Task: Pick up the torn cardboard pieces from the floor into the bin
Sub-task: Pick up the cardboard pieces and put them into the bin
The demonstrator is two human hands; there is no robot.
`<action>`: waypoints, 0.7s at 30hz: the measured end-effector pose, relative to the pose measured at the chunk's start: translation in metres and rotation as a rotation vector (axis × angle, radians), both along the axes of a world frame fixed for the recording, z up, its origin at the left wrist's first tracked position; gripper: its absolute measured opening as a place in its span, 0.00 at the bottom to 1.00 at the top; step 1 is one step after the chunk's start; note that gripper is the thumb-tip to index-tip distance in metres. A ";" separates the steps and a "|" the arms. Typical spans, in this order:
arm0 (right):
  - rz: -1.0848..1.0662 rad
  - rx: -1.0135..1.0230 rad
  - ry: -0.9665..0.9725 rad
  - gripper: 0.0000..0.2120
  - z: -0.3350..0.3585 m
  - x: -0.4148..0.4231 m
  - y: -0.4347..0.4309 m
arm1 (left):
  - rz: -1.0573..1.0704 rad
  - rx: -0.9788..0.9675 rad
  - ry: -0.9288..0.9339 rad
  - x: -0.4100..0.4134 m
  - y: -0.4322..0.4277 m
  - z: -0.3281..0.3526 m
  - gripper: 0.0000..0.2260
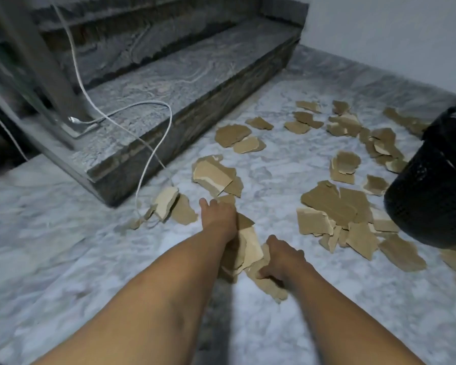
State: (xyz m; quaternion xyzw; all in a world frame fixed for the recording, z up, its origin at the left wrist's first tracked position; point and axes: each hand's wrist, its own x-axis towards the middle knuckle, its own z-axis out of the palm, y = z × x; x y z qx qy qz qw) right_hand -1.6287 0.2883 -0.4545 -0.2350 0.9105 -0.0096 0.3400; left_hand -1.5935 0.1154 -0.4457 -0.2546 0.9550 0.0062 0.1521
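Torn brown cardboard pieces lie scattered over the marble floor, several in a heap [337,206] near the bin and more farther back [234,134]. The black mesh bin [437,185] stands at the right edge, partly cut off. My left hand [217,216] reaches forward, palm down, fingers resting on a small piece. A pale stack of cardboard pieces [249,248] lies between my hands. My right hand [281,255] curls around the right side of that stack, gripping pieces that extend under it.
A grey stone step [169,83] runs across the upper left. A white cable [153,143] hangs down from it onto the floor among cardboard pieces [166,201]. A white wall [392,35] closes the back right.
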 end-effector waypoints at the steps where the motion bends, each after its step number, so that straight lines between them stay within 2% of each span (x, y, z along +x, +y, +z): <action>1: -0.002 0.004 0.003 0.34 -0.004 -0.002 0.002 | -0.014 0.039 0.005 -0.004 -0.003 0.000 0.15; 6: -0.047 -0.031 -0.092 0.34 -0.006 -0.005 0.009 | 0.178 0.507 0.151 0.024 -0.025 -0.007 0.27; 9: -0.007 -0.105 -0.142 0.32 -0.017 -0.020 -0.007 | 0.332 0.606 0.252 0.059 -0.041 -0.008 0.24; 11: 0.039 -0.127 -0.134 0.29 -0.018 -0.022 -0.026 | 0.432 0.613 0.292 0.087 -0.058 -0.004 0.25; 13: 0.093 -0.158 -0.140 0.29 -0.005 -0.007 -0.044 | 0.506 0.540 0.287 0.116 -0.076 0.000 0.28; 16: 0.147 -0.151 -0.157 0.35 0.000 0.015 -0.065 | 0.519 0.408 0.145 0.148 -0.098 0.005 0.27; 21: 0.157 -0.167 -0.146 0.31 -0.008 0.024 -0.069 | 0.466 0.317 0.069 0.155 -0.124 0.008 0.32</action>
